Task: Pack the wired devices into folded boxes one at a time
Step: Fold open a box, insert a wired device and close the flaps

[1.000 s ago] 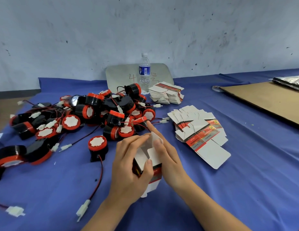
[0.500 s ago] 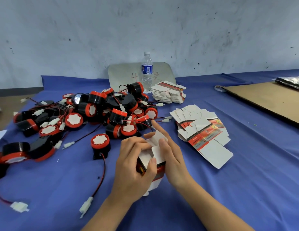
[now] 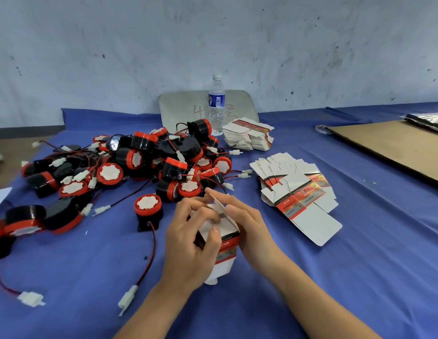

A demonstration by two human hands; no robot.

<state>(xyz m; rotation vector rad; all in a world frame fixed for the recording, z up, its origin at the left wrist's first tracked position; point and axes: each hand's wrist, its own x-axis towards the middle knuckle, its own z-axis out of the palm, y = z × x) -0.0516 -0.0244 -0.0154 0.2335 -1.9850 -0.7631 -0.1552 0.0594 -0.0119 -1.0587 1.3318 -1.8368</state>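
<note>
This looks like a small packing workshop to me. My blue-clothed tabletop carries a heap of wired devices and stacks of flat cartons, against a scuffed bare wall.

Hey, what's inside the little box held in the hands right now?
The box shows only white flaps at its top; the left hand and right hand cover the opening, so its contents cannot be seen.

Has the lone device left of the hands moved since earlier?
No. The lone device keeps its spot just in front of the device pile; only the view shifted slightly.
</note>
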